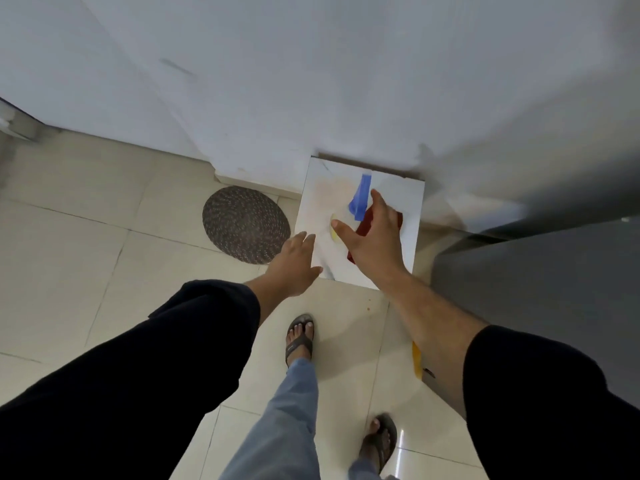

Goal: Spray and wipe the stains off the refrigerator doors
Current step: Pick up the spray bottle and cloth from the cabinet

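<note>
Two hands are reaching down: we are spreading our right hand (372, 233) open-fingered over the spray bottle (360, 199) standing on the white slab (318, 188), our left hand (296, 263) trailing, empty.

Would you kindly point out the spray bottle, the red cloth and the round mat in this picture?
spray bottle (360, 197): head view, on its blue trigger head.
red cloth (364, 227): head view, on the part showing beside the right hand.
round mat (246, 225): head view, at its middle.
</note>
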